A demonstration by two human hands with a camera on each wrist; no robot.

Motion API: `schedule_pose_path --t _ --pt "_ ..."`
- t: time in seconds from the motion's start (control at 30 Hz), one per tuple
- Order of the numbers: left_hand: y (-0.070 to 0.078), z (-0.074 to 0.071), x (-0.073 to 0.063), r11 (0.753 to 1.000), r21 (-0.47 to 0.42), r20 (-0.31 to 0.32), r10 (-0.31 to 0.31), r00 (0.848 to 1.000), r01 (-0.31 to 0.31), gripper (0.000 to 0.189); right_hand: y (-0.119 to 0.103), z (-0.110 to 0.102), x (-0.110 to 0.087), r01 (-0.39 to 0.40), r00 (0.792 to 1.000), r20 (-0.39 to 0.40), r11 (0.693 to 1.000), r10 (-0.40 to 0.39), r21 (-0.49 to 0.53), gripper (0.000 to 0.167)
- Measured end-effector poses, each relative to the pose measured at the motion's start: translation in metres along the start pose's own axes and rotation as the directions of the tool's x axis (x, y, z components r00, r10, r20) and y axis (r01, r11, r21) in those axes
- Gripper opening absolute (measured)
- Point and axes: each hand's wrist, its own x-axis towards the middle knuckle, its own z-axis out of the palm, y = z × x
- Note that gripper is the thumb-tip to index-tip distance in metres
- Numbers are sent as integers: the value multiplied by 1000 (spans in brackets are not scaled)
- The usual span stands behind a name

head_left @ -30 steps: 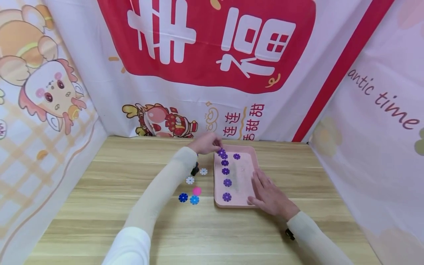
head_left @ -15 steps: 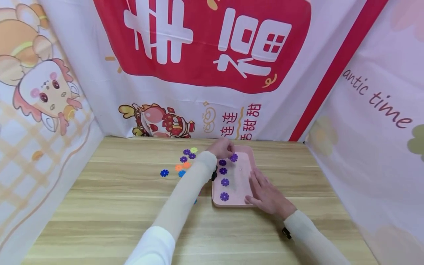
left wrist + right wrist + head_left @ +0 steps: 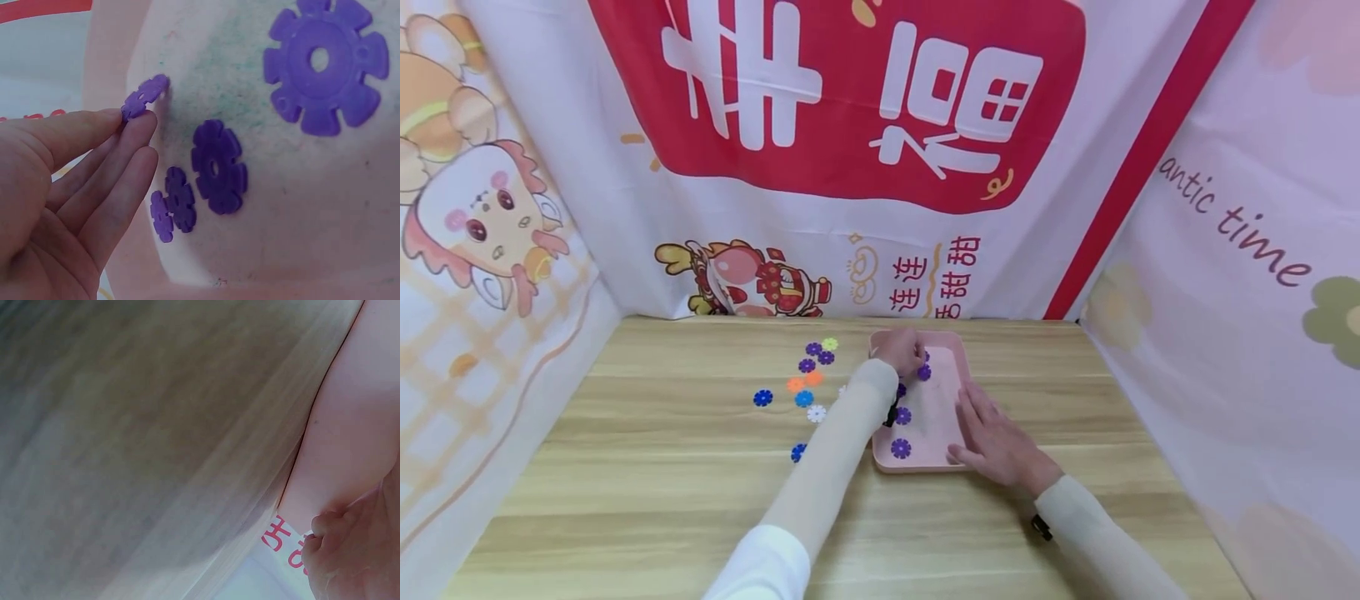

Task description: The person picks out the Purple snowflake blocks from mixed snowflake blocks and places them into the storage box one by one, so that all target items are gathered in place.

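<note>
At the far end of the pink tray (image 3: pixel 940 417), my left hand (image 3: pixel 901 350) pinches a purple snowflake disc (image 3: pixel 145 97) between thumb and index finger. The disc is tilted, close over the tray floor. Several more purple discs (image 3: pixel 217 167) lie in the tray, some in a column along its left side; my left hand and forearm cover part of that column in the head view. Another purple disc (image 3: pixel 924 372) lies just below the pinched one. My right hand (image 3: pixel 1003 442) rests on the tray's right rim with its fingers straight.
Loose discs lie on the wooden table (image 3: pixel 647 467) left of the tray: several purple discs (image 3: pixel 807 365), orange discs (image 3: pixel 795 384), blue discs (image 3: pixel 763 398), a yellow disc (image 3: pixel 830 343) and a white disc (image 3: pixel 816 413). Printed cloth (image 3: pixel 850 183) stands along the table's back and sides.
My left hand has moved right along the tray's far end with a purple disc, so my forearm now covers different discs. My right hand stays at the rim.
</note>
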Motion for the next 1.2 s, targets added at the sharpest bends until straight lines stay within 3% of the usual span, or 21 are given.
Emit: schedule_pose_path --t 0.27,0.53,0.7,0.87,1.0,1.2 --pt "-7 2 2 1000 -20 -22 -14 1000 14 13 -4 3 5 10 1000 -4 1000 -10 -1 96" --pt "-12 -9 0 998 64 -42 30 999 -27 10 -5 2 4 0 1000 -11 1000 0 -3 95" --pt "-19 -35 -7 989 25 10 144 990 -144 22 -4 3 2 -17 1000 -7 1000 17 7 96" --pt "-33 -73 -23 970 72 46 228 973 -231 30 -2 3 1 -11 1000 -12 1000 11 4 96" --pt "-54 -101 -39 963 115 46 241 970 -244 32 -1 3 1 -5 1000 -19 1000 4 -17 96" --pt "-92 -128 -64 966 189 70 166 984 -176 29 -1 2 1 -14 1000 -2 1000 14 -21 96"
